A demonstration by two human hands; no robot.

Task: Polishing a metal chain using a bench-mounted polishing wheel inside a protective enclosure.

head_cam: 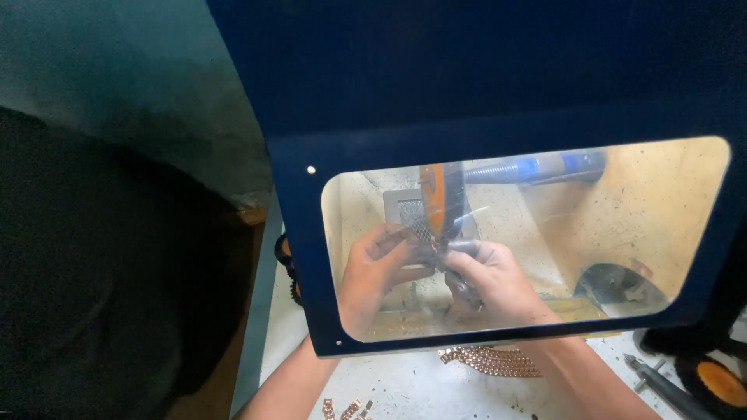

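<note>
Behind the blue cabinet's clear window (622, 233), my left hand (377, 268) and right hand (490, 280) both pinch one small metal piece (445, 250) between them, directly under the orange wheel (437, 194), its length running hand to hand.

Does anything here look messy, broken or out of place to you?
Nothing looks broken. Both hands, left hand and right hand, work close to the orange wheel behind the clear window, whose inside is dusted pale. Loose copper-coloured chain links lie scattered on the white bench, which is speckled with grit.
</note>
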